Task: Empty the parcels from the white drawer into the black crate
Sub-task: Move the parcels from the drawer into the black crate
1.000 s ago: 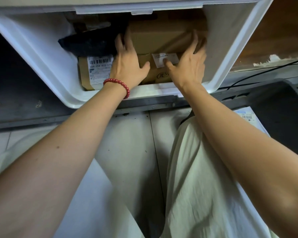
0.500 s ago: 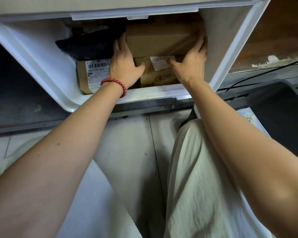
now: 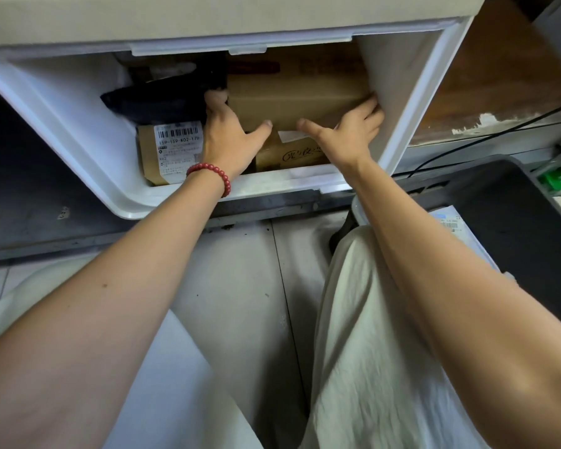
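Cardboard box in white drawer, left grip and right grip clamped on its ends; black bag beside, atop barcoded parcel; black crate right, tiled floor below.

White drawer: smooth glossy plastic; parcels: matt brown cardboard box, paper label; black crate: matt plastic.
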`<control>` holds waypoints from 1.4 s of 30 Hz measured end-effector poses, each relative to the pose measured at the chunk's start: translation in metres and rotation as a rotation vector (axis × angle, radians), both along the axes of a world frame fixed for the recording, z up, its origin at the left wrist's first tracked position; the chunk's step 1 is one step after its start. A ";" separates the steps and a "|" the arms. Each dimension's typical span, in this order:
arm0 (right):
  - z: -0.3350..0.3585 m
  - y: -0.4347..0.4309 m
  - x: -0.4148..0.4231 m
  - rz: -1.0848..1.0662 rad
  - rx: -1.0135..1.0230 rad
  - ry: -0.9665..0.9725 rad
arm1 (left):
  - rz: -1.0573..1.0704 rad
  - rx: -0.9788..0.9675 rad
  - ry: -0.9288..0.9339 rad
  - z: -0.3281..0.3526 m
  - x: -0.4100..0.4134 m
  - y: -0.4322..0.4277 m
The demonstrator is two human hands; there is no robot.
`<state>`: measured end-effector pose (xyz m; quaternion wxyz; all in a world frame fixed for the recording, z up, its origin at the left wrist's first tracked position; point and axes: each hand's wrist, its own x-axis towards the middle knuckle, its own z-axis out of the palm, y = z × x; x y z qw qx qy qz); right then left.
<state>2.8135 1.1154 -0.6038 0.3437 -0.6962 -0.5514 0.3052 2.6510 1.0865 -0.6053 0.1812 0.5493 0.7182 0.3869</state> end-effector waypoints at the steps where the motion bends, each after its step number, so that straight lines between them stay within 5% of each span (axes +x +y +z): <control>1: 0.000 -0.005 -0.003 0.001 -0.022 0.019 | 0.009 -0.002 -0.005 -0.001 0.001 -0.003; 8: 0.002 -0.036 -0.014 -0.004 -0.037 0.225 | 0.036 -0.001 0.009 -0.001 -0.001 -0.031; 15: 0.014 -0.058 0.001 -0.088 -0.173 0.165 | 0.026 -0.113 -0.285 0.011 -0.010 -0.058; 19: 0.013 -0.069 0.010 -0.123 -0.096 0.395 | 0.059 -0.187 -0.290 0.014 -0.009 -0.072; 29: 0.020 -0.107 0.031 0.057 -0.097 0.415 | 0.163 -0.091 -0.424 0.009 -0.022 -0.126; 36: 0.002 -0.116 0.033 0.197 -0.204 0.303 | -0.002 -0.054 -0.197 0.014 -0.035 -0.159; 42: -0.002 -0.116 0.018 0.130 -0.211 0.460 | -0.002 -0.031 -0.147 0.024 -0.043 -0.167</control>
